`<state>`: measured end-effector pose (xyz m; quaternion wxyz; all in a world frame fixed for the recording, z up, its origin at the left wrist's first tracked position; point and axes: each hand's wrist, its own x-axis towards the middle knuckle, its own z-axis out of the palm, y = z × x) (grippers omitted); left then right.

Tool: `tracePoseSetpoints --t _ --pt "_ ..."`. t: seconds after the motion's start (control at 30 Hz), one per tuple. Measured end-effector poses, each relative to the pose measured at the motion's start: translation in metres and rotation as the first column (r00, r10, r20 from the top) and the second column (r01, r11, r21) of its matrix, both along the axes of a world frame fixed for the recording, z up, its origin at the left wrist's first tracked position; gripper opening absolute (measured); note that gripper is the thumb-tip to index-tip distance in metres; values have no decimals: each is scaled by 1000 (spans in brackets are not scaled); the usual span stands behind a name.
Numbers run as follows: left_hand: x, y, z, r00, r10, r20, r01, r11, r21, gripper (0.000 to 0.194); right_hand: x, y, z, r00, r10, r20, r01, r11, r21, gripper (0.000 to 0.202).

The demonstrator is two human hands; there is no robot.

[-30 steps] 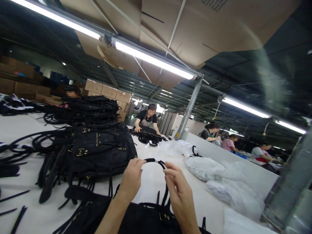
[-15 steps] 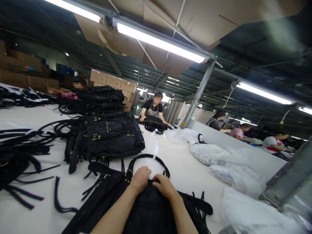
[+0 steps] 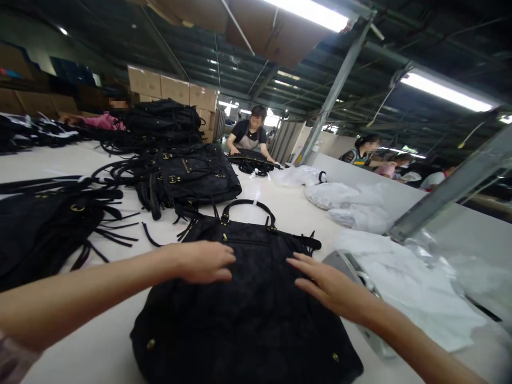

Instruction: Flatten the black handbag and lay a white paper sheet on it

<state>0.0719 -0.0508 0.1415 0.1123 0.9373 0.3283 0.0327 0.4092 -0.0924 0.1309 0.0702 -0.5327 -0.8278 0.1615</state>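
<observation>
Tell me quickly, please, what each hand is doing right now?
Left hand: open, flat on the black fabric handbag.
Right hand: open, resting on it.

I'm at a long white worktable [image 3: 280, 213] on a handbag factory floor. Black handbags [image 3: 188, 173] lie in heaps with loose straps [image 3: 116, 234] beside them. Stacked cartons [image 3: 172, 89] stand behind, fluorescent tube lights [image 3: 444, 92] hang from steel roof framing, and other workers [image 3: 250, 133] stand along the table.
</observation>
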Motion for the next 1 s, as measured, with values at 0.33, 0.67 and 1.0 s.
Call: tracePoseSetpoints --t 0.33,0.67,1.0 --pt "-35 -88 -51 991 89 -102 -87 996 28 23 17 -97 -82 964 22 266 -45 996 80 51" --pt "-4 -152 -55 959 226 -172 -252 956 -147 76 -37 -107 -64 944 85 319 -74 996 -47 78" --pt "-5 -149 -88 944 279 -174 -297 951 -85 84 -21 -79 -94 978 115 173 -130 989 78 107"
